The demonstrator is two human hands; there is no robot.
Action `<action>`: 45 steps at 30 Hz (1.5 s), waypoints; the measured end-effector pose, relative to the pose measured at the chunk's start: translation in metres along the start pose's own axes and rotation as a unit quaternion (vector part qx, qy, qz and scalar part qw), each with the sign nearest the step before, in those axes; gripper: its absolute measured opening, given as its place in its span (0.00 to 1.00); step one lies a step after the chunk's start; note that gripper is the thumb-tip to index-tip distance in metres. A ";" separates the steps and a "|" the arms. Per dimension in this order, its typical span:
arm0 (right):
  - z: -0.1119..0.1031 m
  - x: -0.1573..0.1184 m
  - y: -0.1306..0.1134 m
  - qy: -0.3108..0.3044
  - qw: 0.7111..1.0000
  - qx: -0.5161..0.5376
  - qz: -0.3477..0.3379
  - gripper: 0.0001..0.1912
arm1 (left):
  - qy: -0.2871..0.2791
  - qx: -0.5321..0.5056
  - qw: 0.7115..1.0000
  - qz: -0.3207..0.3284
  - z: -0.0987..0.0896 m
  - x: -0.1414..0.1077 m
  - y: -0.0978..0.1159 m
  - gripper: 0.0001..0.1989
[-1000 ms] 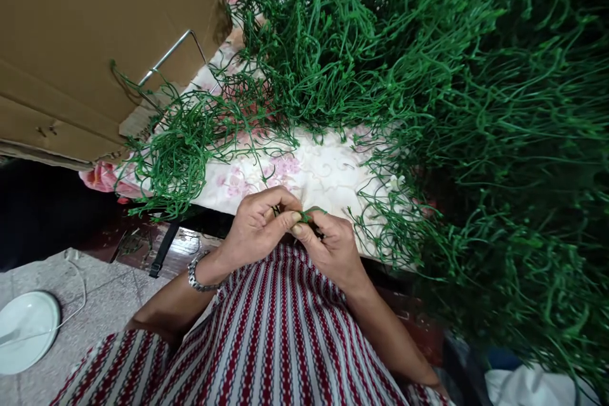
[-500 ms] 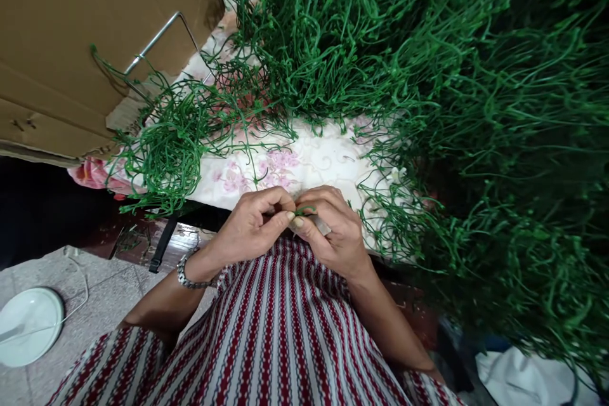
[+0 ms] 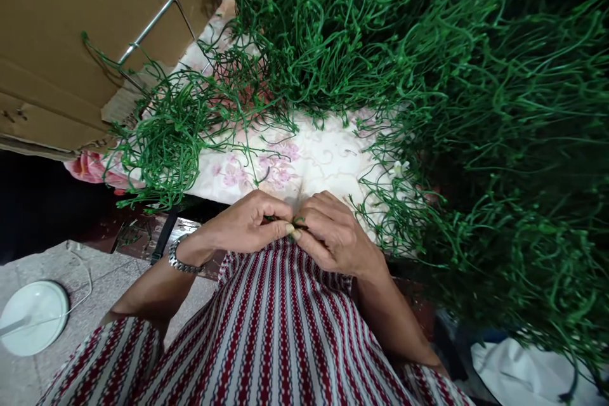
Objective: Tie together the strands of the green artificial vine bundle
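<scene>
My left hand [image 3: 250, 222] and my right hand [image 3: 335, 233] meet at the near edge of the flowered cloth, thumbs touching. Both are closed in a pinch on a small green stem piece [image 3: 299, 222], mostly hidden by the fingers. Beyond them, a big heap of thin green stems [image 3: 333, 44] covers the far side and the right. A smaller tangled pile of stems [image 3: 169, 152] lies on the cloth to the left of my hands.
A cardboard box [image 3: 95, 19] stands at the back left, with a bent metal rod [image 3: 152, 28] beside it. The flowered cloth [image 3: 323, 152] covers the work surface. A round white object [image 3: 35, 317] with a cord is on the floor, lower left. White fabric [image 3: 528, 371] lies lower right.
My hands have drawn slightly lower and my right hand has turned, its fingers folded more closely. Less of the green stem shows between them. The view has shifted a little.
</scene>
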State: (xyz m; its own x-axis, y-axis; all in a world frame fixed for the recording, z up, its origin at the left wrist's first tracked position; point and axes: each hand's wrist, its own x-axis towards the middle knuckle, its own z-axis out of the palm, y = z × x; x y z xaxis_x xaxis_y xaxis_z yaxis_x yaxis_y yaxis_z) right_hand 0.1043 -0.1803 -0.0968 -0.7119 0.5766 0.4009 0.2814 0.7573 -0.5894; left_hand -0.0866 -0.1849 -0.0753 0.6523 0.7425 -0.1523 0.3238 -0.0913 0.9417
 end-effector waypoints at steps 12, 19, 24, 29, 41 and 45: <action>0.011 0.006 -0.004 0.042 0.979 0.195 -0.043 0.05 | -0.063 -0.142 0.987 0.045 -0.003 -0.002 -0.005 0.13; 0.013 0.007 -0.001 -0.032 0.954 0.298 -0.028 0.05 | -0.114 -0.144 0.982 0.045 0.000 -0.001 -0.008 0.12; 0.008 0.001 0.002 -0.066 0.919 0.387 -0.026 0.08 | -0.145 -0.174 0.973 0.045 -0.006 -0.005 -0.013 0.15; -0.001 -0.005 0.003 0.010 0.945 0.320 0.071 0.07 | -0.016 -0.146 0.989 0.002 -0.014 -0.004 -0.008 0.15; 0.023 0.003 -0.011 0.132 0.977 0.084 0.144 0.18 | 0.211 -0.196 0.958 -0.017 0.013 0.007 -0.011 0.16; 0.028 0.005 -0.011 0.164 0.980 -0.025 0.109 0.03 | 0.239 -0.161 0.957 -0.021 0.017 0.008 -0.005 0.15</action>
State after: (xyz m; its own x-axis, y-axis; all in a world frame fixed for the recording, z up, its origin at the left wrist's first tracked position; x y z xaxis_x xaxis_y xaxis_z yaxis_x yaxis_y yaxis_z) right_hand 0.0797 -0.1948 -0.1083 -0.3883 0.7880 0.4778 0.4408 0.6141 -0.6547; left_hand -0.0712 -0.1899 -0.0867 0.2305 0.9668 -0.1098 0.0650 0.0973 0.9931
